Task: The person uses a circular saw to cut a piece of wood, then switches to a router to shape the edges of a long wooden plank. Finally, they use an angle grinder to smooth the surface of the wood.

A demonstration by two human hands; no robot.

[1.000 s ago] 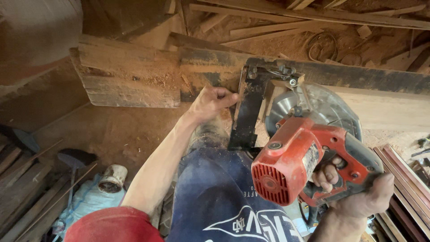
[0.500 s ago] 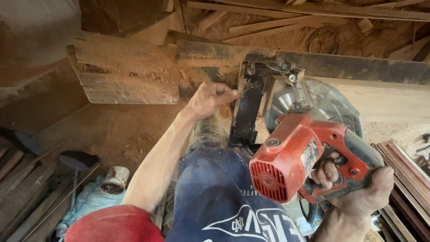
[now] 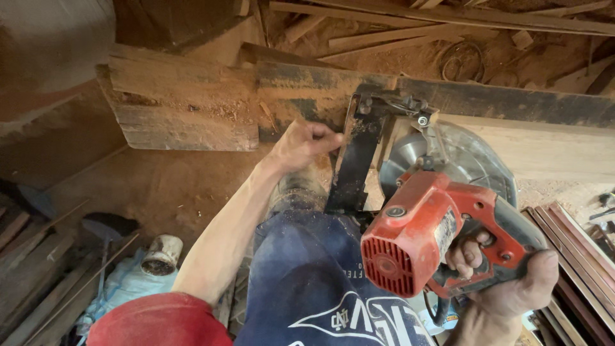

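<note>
My right hand [image 3: 512, 282] grips the handle of a red circular saw [image 3: 435, 224], whose round blade guard [image 3: 461, 160] sits against a long wooden plank [image 3: 544, 144]. My left hand [image 3: 304, 144] is closed on the edge of the saw's black base plate [image 3: 355, 160], where it meets a thick, sawdust-covered wooden block [image 3: 179, 102]. My knee in dark blue shorts [image 3: 307, 275] is below the saw.
Sawdust covers the ground [image 3: 160, 186]. Loose wooden slats [image 3: 448, 25] lie at the top. Dark planks [image 3: 38, 282] lie at lower left beside a white can [image 3: 161, 253] and light blue plastic [image 3: 122, 288]. Stacked strips [image 3: 576, 256] lie at lower right.
The saw has shifted slightly down and toward me. My left hand's fingers have curled tighter on the base plate's edge. The view has tilted down a little.
</note>
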